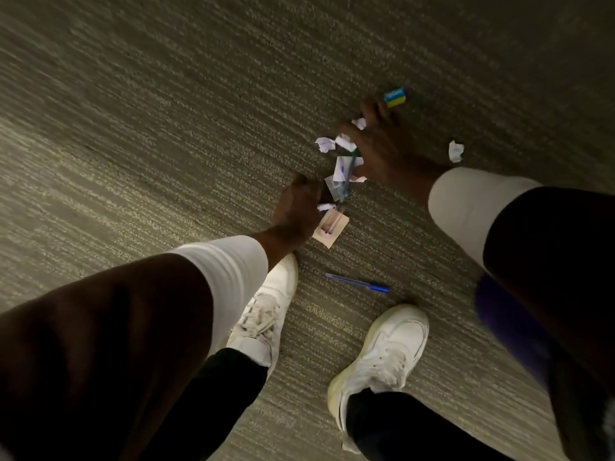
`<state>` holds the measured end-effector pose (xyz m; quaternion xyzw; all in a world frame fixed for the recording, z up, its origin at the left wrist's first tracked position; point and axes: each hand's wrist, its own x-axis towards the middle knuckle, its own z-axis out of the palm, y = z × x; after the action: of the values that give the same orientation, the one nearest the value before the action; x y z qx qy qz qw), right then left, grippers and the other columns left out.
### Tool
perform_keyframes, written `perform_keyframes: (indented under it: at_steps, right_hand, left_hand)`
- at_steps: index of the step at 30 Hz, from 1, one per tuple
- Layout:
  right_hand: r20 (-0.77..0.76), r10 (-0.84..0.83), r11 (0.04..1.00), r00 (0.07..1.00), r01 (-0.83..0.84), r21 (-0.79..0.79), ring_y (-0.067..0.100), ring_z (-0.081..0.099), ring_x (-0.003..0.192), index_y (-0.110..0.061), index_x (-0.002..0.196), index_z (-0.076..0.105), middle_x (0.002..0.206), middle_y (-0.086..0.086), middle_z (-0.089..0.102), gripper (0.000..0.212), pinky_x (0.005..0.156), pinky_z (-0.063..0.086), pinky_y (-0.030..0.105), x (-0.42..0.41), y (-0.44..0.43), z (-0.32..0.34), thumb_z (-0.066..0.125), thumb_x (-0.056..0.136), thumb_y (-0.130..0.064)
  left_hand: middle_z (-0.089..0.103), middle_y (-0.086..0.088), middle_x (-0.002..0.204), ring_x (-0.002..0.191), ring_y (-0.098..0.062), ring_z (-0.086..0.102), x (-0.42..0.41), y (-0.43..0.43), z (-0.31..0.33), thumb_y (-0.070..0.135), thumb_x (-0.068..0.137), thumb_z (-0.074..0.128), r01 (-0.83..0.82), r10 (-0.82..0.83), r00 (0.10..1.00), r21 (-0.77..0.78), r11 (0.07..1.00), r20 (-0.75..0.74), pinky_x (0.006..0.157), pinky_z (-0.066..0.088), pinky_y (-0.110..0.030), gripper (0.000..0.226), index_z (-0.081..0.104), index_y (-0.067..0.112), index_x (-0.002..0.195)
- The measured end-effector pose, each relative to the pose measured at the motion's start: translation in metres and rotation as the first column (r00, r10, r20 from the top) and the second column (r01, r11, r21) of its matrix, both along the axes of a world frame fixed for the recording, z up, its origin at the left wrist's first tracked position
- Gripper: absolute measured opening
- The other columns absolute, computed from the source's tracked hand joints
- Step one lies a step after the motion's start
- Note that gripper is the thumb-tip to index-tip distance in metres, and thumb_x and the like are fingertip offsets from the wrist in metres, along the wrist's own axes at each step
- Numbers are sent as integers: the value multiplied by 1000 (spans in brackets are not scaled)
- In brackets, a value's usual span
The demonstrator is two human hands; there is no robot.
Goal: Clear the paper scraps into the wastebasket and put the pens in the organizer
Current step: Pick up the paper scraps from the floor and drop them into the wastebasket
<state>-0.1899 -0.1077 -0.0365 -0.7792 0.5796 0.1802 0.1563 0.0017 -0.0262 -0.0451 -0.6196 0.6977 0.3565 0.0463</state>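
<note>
Paper scraps (342, 168) on carpet (166, 128) touched by left hand (296, 211) and right hand (382, 148), grips blurred, blue pen (357, 283) laid near white shoes (389, 344)

Dim yellowish light, corners vignette dark. Motion blur smears carpet (139, 104) far left. Soft focus on left hand (294, 212) and right hand (382, 148). Wide-angle bend at edges.

Likely office: ribbed commercial carpet (199, 111)
</note>
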Motion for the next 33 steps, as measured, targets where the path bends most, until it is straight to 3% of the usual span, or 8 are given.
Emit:
perform_keyframes:
  at_steps: [5, 10, 18, 22, 26, 30, 31, 33]
  right_hand:
    - [144, -197, 980, 970, 196, 17, 43, 45, 142, -23, 141, 55, 160, 22, 33, 72, 102, 53, 52, 0, 24, 3, 90, 79, -28]
    - [234, -378, 924, 896, 380, 40, 33, 57, 127, -14, 123, 64, 139, 15, 56, 53, 103, 52, 42, 6, 41, -2, 90, 77, -15]
    - [385, -717, 684, 582, 695, 224, 28, 74, 103, -4, 104, 78, 111, 14, 78, 26, 88, 57, 33, 0, 50, -3, 87, 81, -10]
    - [363, -785, 607, 502, 740, 289, 26, 74, 92, -4, 98, 80, 104, 14, 80, 25, 82, 60, 34, -10, 67, 11, 89, 78, -14]
    - [298, -876, 470, 379, 807, 357, 32, 75, 99, -2, 103, 80, 110, 15, 79, 37, 87, 63, 49, -19, 88, 44, 92, 76, -24]
    - [272, -960, 201, 68, 845, 496, 30, 78, 88, -4, 98, 79, 103, 17, 80, 32, 81, 66, 49, -28, 105, 83, 93, 75, -21]
    - [263, -964, 178, 44, 841, 510, 30, 78, 88, -3, 98, 78, 104, 19, 79, 33, 81, 66, 50, -31, 110, 93, 93, 76, -23]
    - [225, -965, 224, 133, 865, 449, 32, 77, 92, -3, 98, 80, 105, 17, 80, 39, 87, 64, 50, -37, 118, 114, 93, 75, -31]
  left_hand:
    - [63, -15, 119, 106, -39, 66, -8, 7, 4, 23, 94, 69, 6, -6, 1000, 0, 1000, 24, 83, 54, -41, 25, 72, 11, 116]
    - [70, -15, 114, 103, -36, 69, -9, 8, 7, 16, 94, 68, 2, -2, 1000, 2, 1000, 6, 82, 53, -38, 26, 73, 13, 119]
    - [76, -17, 110, 101, -37, 71, 8, 1, 24, 9, 87, 69, 29, -29, 1000, 51, 998, -2, 80, 51, -35, 16, 77, 5, 100]
    - [76, -15, 104, 97, -35, 71, 18, -2, 45, 10, 88, 71, -14, 11, 998, 49, 999, 58, 73, 48, -33, 9, 74, 5, 95]
    - [76, -12, 105, 99, -31, 71, 18, -3, 81, 9, 87, 72, 2, -8, 997, 76, 997, 78, 82, 58, -36, 12, 74, 9, 98]
    - [76, -11, 102, 96, -30, 71, 9, 2, 123, 15, 86, 73, 35, -40, 998, 88, 996, 56, 82, 59, -38, 13, 73, 8, 97]
    - [76, -12, 102, 95, -31, 71, 5, 6, 134, 14, 85, 73, 36, -40, 998, 80, 996, 48, 80, 59, -38, 13, 73, 8, 96]
    - [76, -15, 99, 92, -34, 70, -5, 14, 153, 13, 83, 74, 45, -46, 999, 51, 998, 12, 75, 58, -38, 12, 73, 5, 92]
